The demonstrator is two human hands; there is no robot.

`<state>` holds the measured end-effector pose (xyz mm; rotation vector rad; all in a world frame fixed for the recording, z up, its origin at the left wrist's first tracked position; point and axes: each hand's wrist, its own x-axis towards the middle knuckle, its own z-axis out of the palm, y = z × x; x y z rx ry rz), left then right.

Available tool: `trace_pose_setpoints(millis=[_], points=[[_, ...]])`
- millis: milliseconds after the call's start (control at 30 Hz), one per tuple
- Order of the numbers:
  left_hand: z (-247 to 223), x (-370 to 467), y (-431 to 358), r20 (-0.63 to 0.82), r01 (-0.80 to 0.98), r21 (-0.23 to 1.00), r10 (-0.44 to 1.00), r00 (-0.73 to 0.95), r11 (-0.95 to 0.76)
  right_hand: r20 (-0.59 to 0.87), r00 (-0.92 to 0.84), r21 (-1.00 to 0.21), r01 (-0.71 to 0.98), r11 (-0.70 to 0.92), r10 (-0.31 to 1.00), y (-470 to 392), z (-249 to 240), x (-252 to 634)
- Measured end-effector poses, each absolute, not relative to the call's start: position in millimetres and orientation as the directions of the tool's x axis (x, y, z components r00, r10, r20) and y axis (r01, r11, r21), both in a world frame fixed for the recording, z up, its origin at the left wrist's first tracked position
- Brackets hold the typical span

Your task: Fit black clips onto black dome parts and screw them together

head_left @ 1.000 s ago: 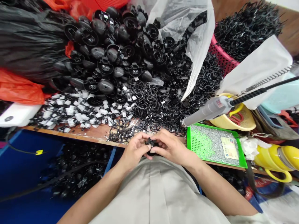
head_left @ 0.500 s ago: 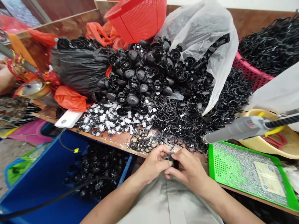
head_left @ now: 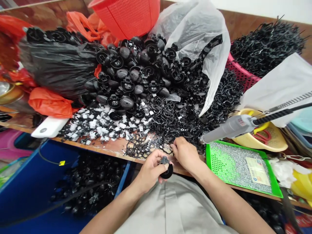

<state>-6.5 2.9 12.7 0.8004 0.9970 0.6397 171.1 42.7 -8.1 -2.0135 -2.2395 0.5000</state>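
In my left hand (head_left: pixel 151 170) is a round black plastic housing (head_left: pixel 166 171), its open rim facing down and clip-like prongs at the top. The thumb and fingers pinch its side above my lap. My right hand (head_left: pixel 186 155) is apart from it, resting at the table's front edge. Its curled fingertips touch the near side of a heap of thin curved black plastic pieces (head_left: pixel 170 113). Whatever lies between those fingertips is too small to make out. Left of that heap spread small white-and-black parts (head_left: pixel 104 126). Behind them rises a pile of black round housings (head_left: pixel 135 74).
A grey electric screwdriver (head_left: pixel 226 128) hangs at the right above a green tray (head_left: pixel 208 169) of small metal screws. A blue bin (head_left: pixel 21 198) with black parts stands at lower left. A red basket (head_left: pixel 126 18) and clear plastic bag (head_left: pixel 192 26) sit behind.
My right hand has let go of the housing and moved up to the thin black pieces. My left hand keeps the housing, now more exposed. The view has shifted to the right.
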Motion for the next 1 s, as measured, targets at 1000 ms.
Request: trace_pose_setpoints(millis=[1000], points=[[9.3,22.3,12.0,-0.295,-0.289,0.875,0.901,0.319,0.389,-0.325,0.098,-0.945,-0.006,-0.326,0.941,7.8,0.5,182.5]])
